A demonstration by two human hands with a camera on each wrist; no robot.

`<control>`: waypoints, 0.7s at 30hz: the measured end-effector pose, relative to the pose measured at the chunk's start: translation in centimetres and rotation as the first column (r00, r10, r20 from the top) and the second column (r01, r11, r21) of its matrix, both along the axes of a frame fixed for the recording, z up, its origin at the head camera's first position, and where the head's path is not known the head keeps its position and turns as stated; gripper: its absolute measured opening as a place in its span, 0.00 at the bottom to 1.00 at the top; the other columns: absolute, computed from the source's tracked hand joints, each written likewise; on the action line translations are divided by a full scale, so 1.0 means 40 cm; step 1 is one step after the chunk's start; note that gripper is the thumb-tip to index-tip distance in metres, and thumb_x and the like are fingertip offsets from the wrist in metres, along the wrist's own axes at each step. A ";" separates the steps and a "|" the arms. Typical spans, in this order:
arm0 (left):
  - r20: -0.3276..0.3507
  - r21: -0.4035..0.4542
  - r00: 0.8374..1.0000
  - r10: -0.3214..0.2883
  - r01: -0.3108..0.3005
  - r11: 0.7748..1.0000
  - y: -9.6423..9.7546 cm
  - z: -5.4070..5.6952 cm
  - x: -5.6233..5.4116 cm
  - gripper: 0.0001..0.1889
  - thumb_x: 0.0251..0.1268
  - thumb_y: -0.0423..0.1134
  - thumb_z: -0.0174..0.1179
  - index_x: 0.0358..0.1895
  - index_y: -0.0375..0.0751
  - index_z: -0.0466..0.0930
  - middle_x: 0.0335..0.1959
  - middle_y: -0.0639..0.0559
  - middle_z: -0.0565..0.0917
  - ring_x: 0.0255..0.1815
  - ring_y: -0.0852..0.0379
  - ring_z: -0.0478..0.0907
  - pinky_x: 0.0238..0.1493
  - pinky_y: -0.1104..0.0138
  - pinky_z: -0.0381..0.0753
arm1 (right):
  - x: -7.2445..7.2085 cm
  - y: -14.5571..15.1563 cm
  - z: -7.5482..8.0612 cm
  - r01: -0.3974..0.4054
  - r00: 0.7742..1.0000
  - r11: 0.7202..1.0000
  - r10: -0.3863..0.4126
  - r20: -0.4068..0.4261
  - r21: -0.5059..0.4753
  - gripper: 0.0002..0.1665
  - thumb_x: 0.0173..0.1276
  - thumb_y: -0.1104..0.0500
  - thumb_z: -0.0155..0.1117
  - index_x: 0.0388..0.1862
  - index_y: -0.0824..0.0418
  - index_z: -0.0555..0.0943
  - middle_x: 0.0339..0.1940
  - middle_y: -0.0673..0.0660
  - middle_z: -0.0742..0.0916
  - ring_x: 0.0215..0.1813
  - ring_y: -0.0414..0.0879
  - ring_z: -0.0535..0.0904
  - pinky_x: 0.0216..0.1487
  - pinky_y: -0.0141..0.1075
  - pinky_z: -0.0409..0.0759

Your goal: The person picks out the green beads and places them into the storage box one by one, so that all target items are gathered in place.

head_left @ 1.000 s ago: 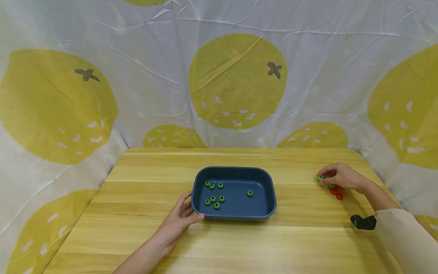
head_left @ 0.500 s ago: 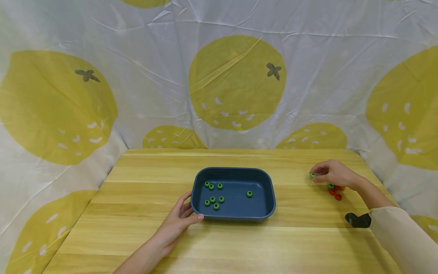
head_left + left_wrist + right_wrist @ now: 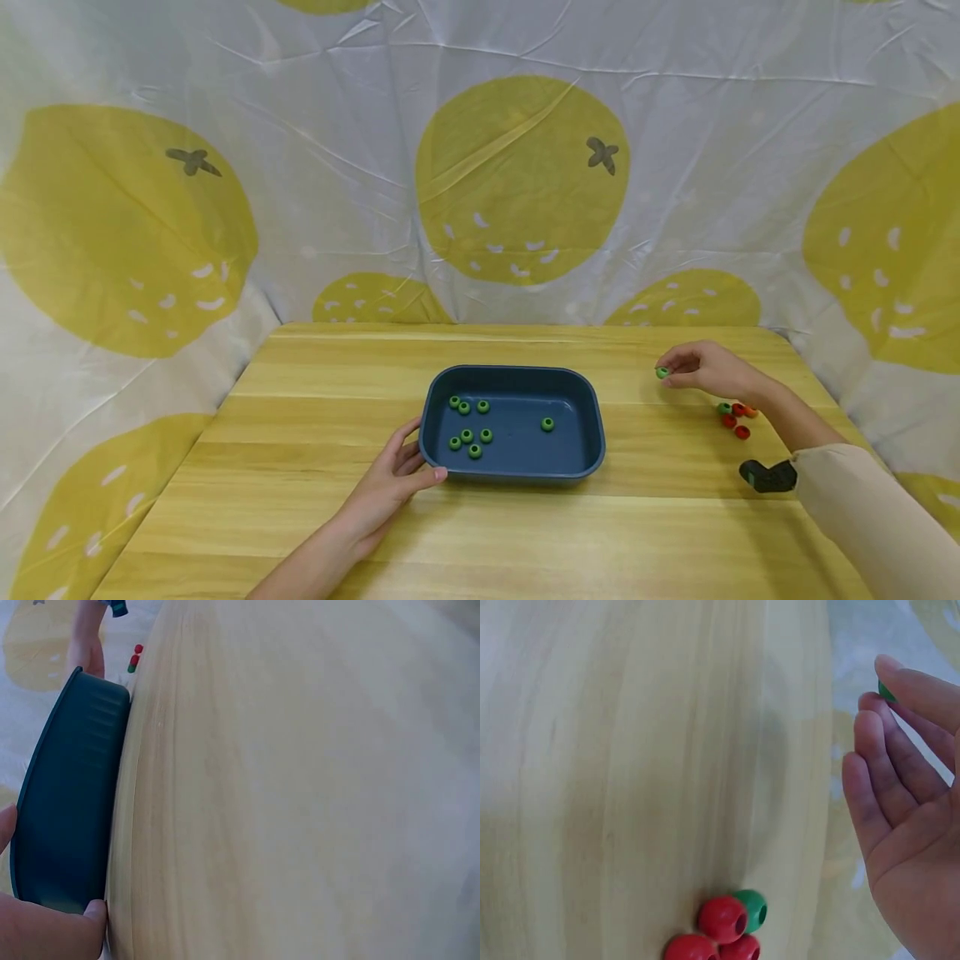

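Observation:
My left hand grips the left end of a dark blue plastic tray, thumb at the near corner and fingers along the side. Several green beads with holes lie inside, most toward the left, and one green bead sits apart on the right. Above the table to the right of the tray, my right hand pinches another green bead between thumb and fingertips. The right wrist view shows only a sliver of that bead behind the thumb.
Red beads, an orange bead and a green bead lie clustered on the wooden table, under the right forearm. A black wrist device sits by the right sleeve. A lemon-print cloth hangs behind the table.
My right hand has moved left and a little away from me with the green bead, leaving the cluster of beads more exposed. The left hand and tray stay put.

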State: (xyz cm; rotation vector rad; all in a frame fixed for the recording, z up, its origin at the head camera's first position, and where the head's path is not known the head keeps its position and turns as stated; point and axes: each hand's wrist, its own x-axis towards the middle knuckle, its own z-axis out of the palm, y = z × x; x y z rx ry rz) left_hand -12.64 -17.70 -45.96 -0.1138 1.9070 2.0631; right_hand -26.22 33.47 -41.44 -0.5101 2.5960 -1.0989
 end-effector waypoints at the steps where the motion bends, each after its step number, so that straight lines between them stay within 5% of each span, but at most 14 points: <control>1: 0.000 0.000 1.000 0.001 -0.001 1.000 0.000 0.000 0.000 0.45 0.65 0.35 0.72 0.81 0.54 0.57 0.76 0.37 0.65 0.78 0.39 0.60 0.74 0.39 0.57 | -0.002 -0.006 0.003 -0.002 1.000 1.000 0.002 0.001 -0.004 0.23 0.74 0.58 0.70 0.59 0.72 0.80 0.50 0.60 0.87 0.48 0.52 0.84 0.49 0.45 0.83; 21: -0.005 0.000 1.000 -0.002 0.002 1.000 -0.001 0.007 0.006 0.45 0.65 0.34 0.72 0.81 0.53 0.57 0.75 0.36 0.66 0.77 0.38 0.61 0.73 0.38 0.57 | -0.024 -0.140 0.069 -0.152 0.983 0.988 0.155 -0.101 0.033 0.16 0.72 0.59 0.72 0.53 0.67 0.85 0.44 0.53 0.88 0.46 0.48 0.85 0.50 0.41 0.83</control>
